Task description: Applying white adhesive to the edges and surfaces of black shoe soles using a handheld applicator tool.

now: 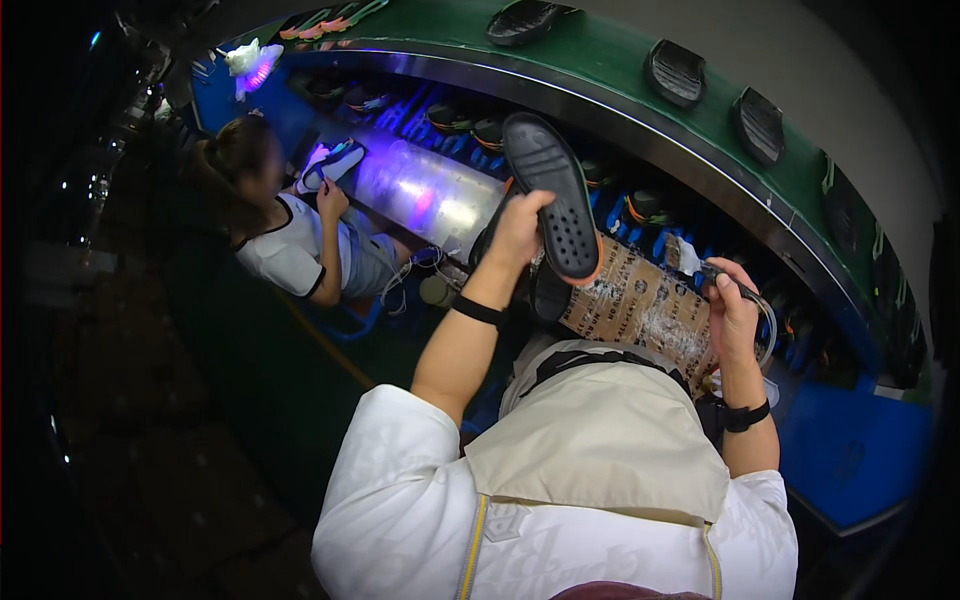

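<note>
My left hand [520,228] grips a black shoe sole [553,165] with an orange edge, thumb on top. The sole is raised, with a ribbed part at its far end and small round holes at its near end. To the right of it, my right hand [733,310] is closed around the dark handle of a brush [685,254] with a whitish head. A thin clear hose [771,325] curves beside that hand. The brush and the sole are apart. Below the sole, another dark piece [550,293] shows partly, its kind unclear.
A brown taped surface [645,305] lies in front of me. Behind runs a green belt [620,38] with a metal edge, carrying several black soles [676,72]. Shoes stand on a blue rack underneath. At the left, a seated co-worker [300,225] holds a shoe [335,163] under purple light.
</note>
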A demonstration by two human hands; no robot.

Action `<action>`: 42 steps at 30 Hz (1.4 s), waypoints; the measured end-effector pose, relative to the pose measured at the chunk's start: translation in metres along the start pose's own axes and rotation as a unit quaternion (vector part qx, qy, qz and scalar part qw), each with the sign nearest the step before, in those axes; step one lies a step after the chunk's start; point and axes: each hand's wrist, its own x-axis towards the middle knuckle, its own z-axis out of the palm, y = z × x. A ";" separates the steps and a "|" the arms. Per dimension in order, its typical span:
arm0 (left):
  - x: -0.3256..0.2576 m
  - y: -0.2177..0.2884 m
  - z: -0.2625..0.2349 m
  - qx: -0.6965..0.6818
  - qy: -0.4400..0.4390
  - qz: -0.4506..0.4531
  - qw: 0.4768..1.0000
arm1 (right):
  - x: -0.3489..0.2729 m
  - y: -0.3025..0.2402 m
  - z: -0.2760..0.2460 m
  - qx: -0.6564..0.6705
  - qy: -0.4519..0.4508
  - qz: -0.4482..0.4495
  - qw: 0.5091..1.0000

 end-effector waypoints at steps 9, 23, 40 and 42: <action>-0.054 -0.056 0.072 -0.162 -0.138 -0.009 0.977 | 0.006 -0.019 0.035 -0.155 -0.062 -0.062 0.984; -0.080 -0.081 0.123 -0.108 -0.142 -0.021 0.984 | 0.021 -0.019 0.079 -0.189 -0.026 -0.141 0.971; -0.084 -0.081 0.124 -0.070 -0.137 0.029 0.988 | 0.002 -0.066 0.077 -0.182 -0.039 -0.161 0.969; -0.088 -0.081 0.127 -0.044 -0.142 0.033 0.988 | 0.007 -0.055 0.083 -0.192 -0.066 -0.202 0.958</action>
